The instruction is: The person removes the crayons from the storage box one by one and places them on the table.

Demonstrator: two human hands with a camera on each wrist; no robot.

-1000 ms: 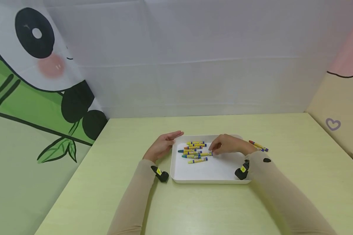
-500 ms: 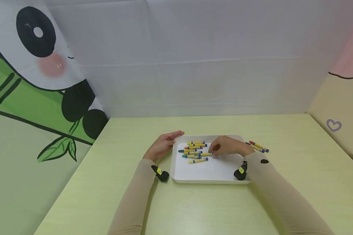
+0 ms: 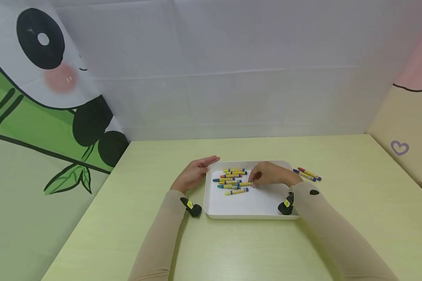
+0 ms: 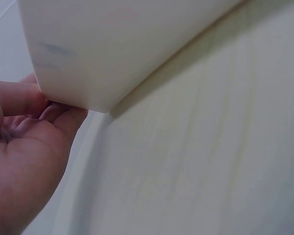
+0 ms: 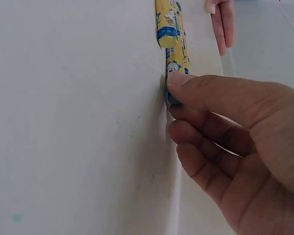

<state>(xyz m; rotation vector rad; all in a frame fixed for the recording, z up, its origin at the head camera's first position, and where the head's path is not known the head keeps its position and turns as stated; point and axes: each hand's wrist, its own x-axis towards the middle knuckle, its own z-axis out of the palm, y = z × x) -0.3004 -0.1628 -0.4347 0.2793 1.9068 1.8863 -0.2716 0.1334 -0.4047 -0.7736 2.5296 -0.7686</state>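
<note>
A white tray [image 3: 253,217] stands on the table with several yellow-wrapped crayons [image 3: 232,176] lying roughly side by side in its left half. My right hand [image 3: 270,173] reaches over the tray and pinches the end of one crayon [image 5: 178,61] between thumb and fingers, at the right of the row. Beside that crayon, in the right wrist view, lies the end of another crayon [image 5: 167,36]. My left hand [image 3: 190,176] is at the tray's far left corner; in the left wrist view its thumb and fingers grip the tray's rim [image 4: 76,93].
Two more crayons, one red-tipped [image 3: 309,174] and one blue-tipped [image 3: 304,175], lie on the pale table [image 3: 239,249] right of the tray. A white cloth backdrop [image 3: 232,97] rises behind, with printed panels at both sides.
My right hand has shifted slightly left, and the crayon in it has slid left with it. More of the two crayons beyond the tray now shows. The left hand stays put.
</note>
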